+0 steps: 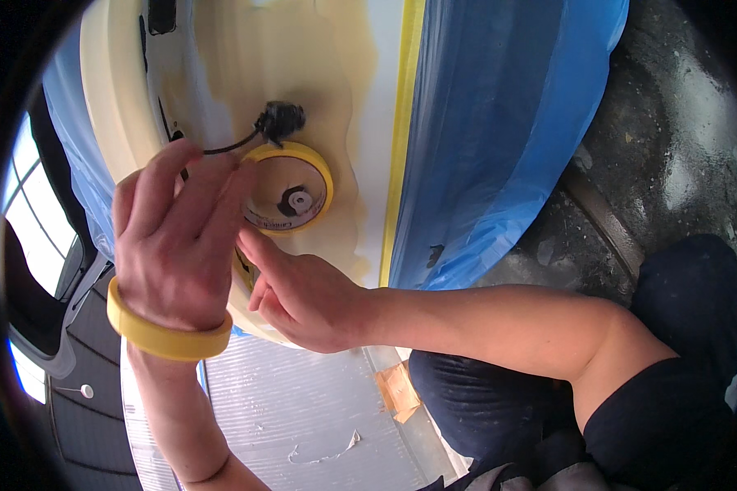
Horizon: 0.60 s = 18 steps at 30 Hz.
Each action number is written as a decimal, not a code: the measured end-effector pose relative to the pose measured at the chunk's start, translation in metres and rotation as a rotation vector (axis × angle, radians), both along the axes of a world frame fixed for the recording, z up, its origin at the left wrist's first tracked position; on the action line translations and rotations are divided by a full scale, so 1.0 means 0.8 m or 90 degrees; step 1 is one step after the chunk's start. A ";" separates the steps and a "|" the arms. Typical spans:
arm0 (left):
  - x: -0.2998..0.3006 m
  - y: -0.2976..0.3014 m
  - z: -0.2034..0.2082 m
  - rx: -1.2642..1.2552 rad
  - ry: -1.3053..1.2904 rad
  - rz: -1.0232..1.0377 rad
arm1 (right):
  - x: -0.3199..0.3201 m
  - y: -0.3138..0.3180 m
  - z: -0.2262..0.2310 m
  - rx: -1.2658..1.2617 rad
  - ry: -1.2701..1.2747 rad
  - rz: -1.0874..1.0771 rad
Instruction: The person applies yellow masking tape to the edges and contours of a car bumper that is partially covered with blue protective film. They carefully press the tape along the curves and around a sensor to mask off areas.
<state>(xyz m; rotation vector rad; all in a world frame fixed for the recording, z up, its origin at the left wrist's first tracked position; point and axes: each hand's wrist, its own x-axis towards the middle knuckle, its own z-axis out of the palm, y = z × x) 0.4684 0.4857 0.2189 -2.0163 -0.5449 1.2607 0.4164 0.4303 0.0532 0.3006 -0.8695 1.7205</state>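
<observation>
My left hand's (172, 245) fingers are bent and bunched across the left side of the yellow tape roll (329, 190), which sits against the cream panel (332, 106), while my right hand (315, 299) meets them just below; the tips are hidden, so I can't tell what either hand pinches. A nudge from my knuckles could, I judge, send that roll sliding off the curved panel, and my fingers could catch the thin wire (233, 148) and tug its black plug (280, 122).
</observation>
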 end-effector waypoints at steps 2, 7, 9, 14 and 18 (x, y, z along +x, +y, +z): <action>-0.003 0.006 -0.012 -0.010 0.006 -0.007 | -0.001 0.000 -0.001 -0.009 0.013 -0.040; -0.006 0.010 -0.037 0.042 0.009 -0.029 | -0.003 0.002 -0.008 -0.001 -0.012 -0.103; -0.005 0.011 -0.040 0.049 0.028 -0.025 | -0.004 0.007 -0.008 0.032 -0.019 -0.132; 0.003 0.001 -0.039 0.041 -0.051 0.072 | -0.001 0.013 -0.012 0.099 -0.081 -0.147; 0.012 -0.005 -0.029 0.051 -0.187 0.056 | 0.002 0.016 -0.015 0.080 -0.049 -0.183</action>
